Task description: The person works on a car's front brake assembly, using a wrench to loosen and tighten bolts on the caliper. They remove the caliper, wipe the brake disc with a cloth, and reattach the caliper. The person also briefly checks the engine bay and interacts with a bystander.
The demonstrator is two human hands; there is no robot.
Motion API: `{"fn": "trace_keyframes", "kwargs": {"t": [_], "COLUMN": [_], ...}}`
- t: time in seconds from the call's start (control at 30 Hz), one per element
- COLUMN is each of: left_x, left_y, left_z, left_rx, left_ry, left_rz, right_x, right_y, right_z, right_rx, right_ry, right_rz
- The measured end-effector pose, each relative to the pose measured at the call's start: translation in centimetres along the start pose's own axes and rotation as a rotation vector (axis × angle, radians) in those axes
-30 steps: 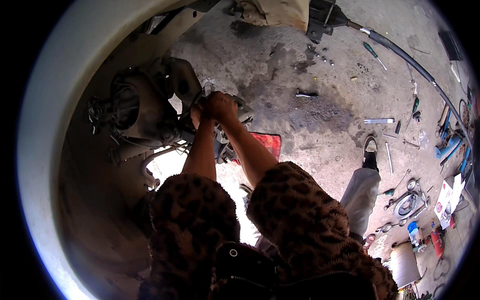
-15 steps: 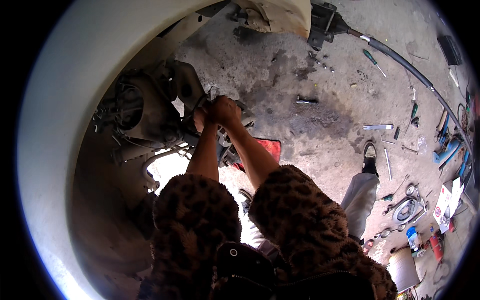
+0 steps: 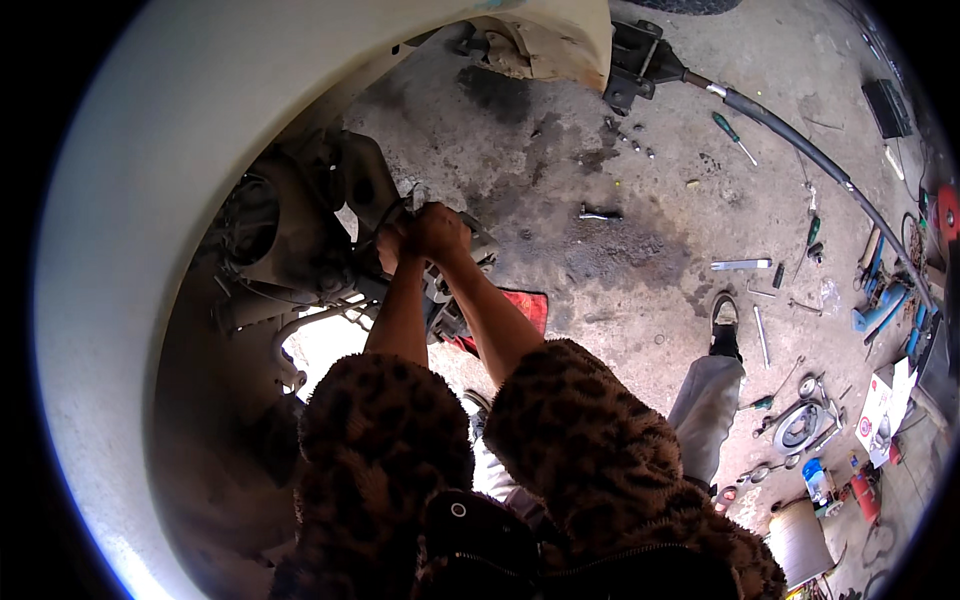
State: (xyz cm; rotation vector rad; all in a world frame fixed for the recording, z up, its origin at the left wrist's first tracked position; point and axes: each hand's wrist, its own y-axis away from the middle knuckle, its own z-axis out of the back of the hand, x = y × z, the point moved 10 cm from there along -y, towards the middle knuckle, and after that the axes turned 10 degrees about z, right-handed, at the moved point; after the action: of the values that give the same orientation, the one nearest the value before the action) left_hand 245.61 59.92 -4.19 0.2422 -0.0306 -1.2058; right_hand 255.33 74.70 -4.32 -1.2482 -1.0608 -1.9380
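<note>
My two hands are pressed together at the metal suspension parts inside a car's wheel well. My left hand is closed, with its fingers curled in among the dark metal. Right beside it and a little higher, my right hand is wrapped in a fist. Whatever they grip is hidden behind the fingers and knuckles. A curved metal arm with a hole rises just beyond my hands. To their left is a large dark round housing. A red cloth shows under my right forearm.
A pale fender curves around the left and top. Across the concrete floor lie a ratchet, a green-handled screwdriver, a metal bar and several other tools. A jack with a long handle stretches along the upper right.
The whole view has shifted slightly, so the floor tools sit a bit further left and lower. My hands stay closed together at the same suspension parts.
</note>
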Motion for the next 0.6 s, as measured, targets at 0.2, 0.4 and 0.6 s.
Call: {"fn": "trace_keyframes", "kwargs": {"t": [0.2,0.4,0.6], "left_x": [0.3,1.1,0.7], "left_y": [-0.9,-1.6,-0.6], "left_z": [-0.5,-0.6,0.2], "left_rx": [0.017,-0.121,-0.135], "left_ry": [0.032,0.066,0.105], "left_rz": [0.025,0.009,0.002], "right_x": [0.2,0.4,-1.0], "right_y": [0.1,0.2,-1.1], "right_z": [0.6,0.1,-1.9], "right_rx": [-0.022,0.04,0.018], "right_ry": [0.0,0.03,0.022], "right_rz": [-0.016,-0.011,0.003]}}
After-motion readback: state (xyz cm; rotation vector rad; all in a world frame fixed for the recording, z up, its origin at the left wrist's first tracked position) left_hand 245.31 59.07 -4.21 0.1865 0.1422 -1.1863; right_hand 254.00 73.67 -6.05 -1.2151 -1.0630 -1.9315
